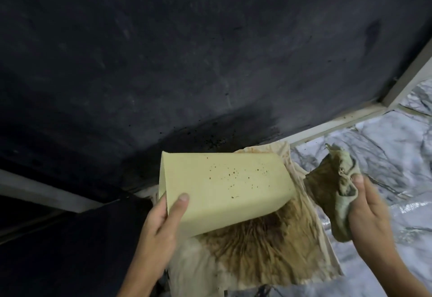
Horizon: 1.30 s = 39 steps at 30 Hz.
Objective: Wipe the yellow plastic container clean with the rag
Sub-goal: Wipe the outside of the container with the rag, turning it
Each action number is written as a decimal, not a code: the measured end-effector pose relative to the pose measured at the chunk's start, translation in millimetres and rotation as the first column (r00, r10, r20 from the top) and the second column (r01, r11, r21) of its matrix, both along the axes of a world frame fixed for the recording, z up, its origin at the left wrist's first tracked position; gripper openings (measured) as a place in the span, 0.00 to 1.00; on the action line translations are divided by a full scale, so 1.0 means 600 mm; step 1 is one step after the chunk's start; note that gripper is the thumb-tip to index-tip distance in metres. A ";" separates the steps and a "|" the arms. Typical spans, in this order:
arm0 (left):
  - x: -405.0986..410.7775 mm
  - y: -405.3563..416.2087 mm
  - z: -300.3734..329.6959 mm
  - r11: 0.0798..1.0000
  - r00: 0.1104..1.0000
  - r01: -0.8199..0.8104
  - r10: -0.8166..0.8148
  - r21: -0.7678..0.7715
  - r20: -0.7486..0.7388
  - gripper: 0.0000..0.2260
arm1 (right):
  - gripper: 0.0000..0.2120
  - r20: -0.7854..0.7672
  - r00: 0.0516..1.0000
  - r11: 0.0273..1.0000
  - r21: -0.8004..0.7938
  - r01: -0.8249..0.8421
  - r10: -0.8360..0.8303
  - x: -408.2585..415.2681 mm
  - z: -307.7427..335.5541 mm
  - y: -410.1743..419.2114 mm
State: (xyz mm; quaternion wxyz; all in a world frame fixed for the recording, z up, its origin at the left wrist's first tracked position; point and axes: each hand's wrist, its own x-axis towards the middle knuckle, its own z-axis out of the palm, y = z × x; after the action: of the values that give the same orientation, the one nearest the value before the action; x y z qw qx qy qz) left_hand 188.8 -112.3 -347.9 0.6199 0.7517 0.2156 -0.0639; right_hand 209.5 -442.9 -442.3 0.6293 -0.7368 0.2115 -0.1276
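The yellow plastic container (224,186) is held tilted above a stained cloth, its broad flat side facing me with small brown specks across it. My left hand (163,215) grips its lower left edge, thumb on the face. My right hand (369,210) is off to the right, apart from the container, closed on a crumpled rag (332,186) that is greenish and soaked brown. The container's opening is turned away and hidden.
A beige cloth (268,257) with a large brown stain lies under the container. A dark slab (187,63) fills the upper view, wet near a pale frame edge (339,121). Marbled white-grey floor (385,156) spreads at right.
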 end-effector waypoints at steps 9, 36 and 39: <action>-0.020 0.017 -0.066 0.973 0.975 -0.191 0.173 -0.128 -0.142 0.09 | 0.19 0.085 0.990 0.989 0.084 -0.124 0.117 -0.004 0.039 0.053; -0.004 0.019 -0.093 0.987 0.998 0.009 -0.018 -0.158 -0.058 0.23 | 0.23 -0.089 0.693 0.524 -0.589 -0.616 0.715 0.078 0.050 0.323; -0.004 0.016 -0.098 0.982 0.998 -0.018 0.006 -0.189 -0.062 0.25 | 0.28 -0.195 0.732 0.492 -0.625 -0.606 0.653 0.083 0.025 0.280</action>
State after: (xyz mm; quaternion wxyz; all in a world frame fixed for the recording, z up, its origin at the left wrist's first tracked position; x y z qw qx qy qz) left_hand 186.7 -102.5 -406.8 0.6821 0.6856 0.2321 -0.1036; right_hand 259.4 -275.1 -427.4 0.3407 -0.9275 -0.1522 0.0206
